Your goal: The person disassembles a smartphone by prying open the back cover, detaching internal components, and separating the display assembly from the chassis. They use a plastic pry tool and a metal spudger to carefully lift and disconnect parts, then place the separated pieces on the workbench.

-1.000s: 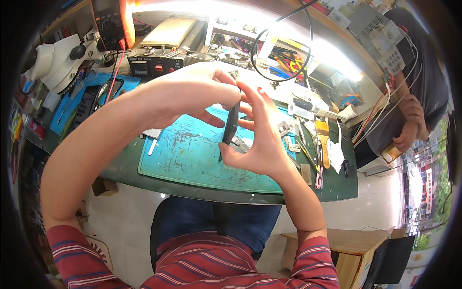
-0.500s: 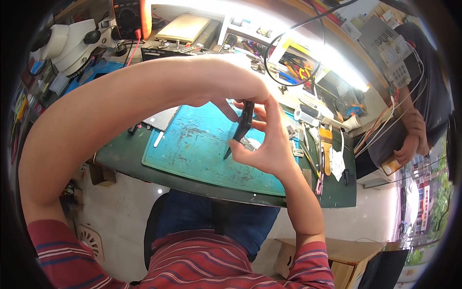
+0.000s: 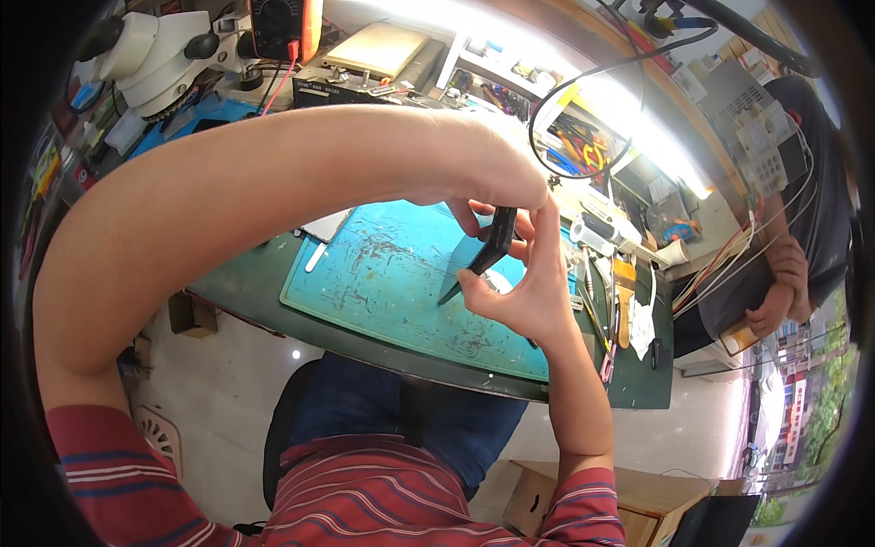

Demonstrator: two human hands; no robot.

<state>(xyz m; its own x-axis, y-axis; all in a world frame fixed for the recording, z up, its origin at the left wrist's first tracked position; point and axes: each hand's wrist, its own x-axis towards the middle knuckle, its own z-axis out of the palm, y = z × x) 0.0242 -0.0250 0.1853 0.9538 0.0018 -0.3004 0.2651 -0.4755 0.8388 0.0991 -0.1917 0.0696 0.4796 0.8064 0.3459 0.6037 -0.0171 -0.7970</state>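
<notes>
Above the blue work mat (image 3: 365, 301) I hold a thin black phone-like device (image 3: 500, 235) nearly edge-on and tilted, with its lower tip pointing down toward the mat. My left hand (image 3: 519, 182) arches over from the left and closes on its upper end, with fingers showing at both sides and the grip partly hidden behind the wrist. My right hand (image 3: 527, 290) pinches it from the right, thumb against its lower part and fingers behind. A pale, shiny thing beside its lower half is partly hidden by my right hand.
A white microscope (image 3: 150, 68) and an orange-rimmed multimeter (image 3: 284, 27) stand at the back left. A brush (image 3: 624, 273) and thin tools lie right of the mat. A black cable (image 3: 538, 114) loops overhead. Another person's hands (image 3: 775, 305) rest at the far right.
The view has shifted, so the bench and both hands appear farther right and slightly lower. My hands keep their hold on the black device.
</notes>
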